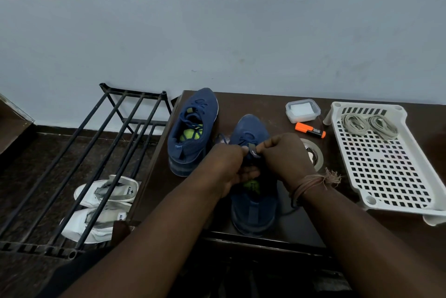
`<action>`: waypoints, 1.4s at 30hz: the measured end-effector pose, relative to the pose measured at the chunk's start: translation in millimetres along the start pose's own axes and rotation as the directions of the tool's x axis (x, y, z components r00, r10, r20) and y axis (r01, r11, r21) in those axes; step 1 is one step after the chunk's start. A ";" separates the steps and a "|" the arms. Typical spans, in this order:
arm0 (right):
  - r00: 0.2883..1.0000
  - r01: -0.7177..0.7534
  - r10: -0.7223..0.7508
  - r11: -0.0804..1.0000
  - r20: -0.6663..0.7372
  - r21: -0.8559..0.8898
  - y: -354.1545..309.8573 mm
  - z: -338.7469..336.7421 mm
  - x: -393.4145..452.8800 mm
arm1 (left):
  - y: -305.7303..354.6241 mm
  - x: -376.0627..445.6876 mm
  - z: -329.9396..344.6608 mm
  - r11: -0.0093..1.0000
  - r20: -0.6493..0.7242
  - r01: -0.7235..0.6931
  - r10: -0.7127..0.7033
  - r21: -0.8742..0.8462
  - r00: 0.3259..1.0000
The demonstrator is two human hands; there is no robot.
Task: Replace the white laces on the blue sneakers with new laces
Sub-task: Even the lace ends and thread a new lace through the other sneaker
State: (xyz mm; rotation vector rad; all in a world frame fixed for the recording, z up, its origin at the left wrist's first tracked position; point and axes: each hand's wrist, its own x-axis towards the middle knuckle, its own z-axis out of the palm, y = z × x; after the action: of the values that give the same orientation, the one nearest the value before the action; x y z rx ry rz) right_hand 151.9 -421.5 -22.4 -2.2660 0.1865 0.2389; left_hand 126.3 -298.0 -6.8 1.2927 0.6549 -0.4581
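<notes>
Working at the tongue of the near sneaker [253, 203], both hands are in tight over the top eyelets. The left hand [229, 165] curls in from the left with its fingers tucked down by the shoe's opening; what exactly it pinches is hidden under the knuckles. The right hand [282, 155] is closed too, thumb and forefinger nipping the tongue's little grey tab [253, 150]. A dark lace [223, 139] loops out to the left of the toe, so this shoe looks partly threaded already, and the far sneaker [193, 129] behind it on the left carries dark lacing as well.

Over on the right, two pale bundles of laces [369, 125] lie coiled in the white tray [407, 206], well apart from the shoes. Between sit a small tub [303, 110], an orange marker [310, 130] and a roll of tape [316, 153], all on the dark table [241, 102].

Handling-wise, my read: the lace is light, limp and will not push, so take it right at the stiff tip and feed that through. The knit upper is soft and gives, so steady it at the tongue or eyelet edge. The shoe is light enough to skid if tugged.
</notes>
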 end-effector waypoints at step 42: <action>0.996 -0.083 0.074 0.969 0.050 0.232 -2.1 13.4 -3.6 | -3.8 9.5 -19.1 0.289 0.040 -0.286 0.635 0.914 0.771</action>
State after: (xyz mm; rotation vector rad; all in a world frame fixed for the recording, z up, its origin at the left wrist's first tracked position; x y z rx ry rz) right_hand 147.5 -409.8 -28.5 -2.0203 0.2691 0.2896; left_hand 127.2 -279.8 -18.6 2.5748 0.2024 -0.0157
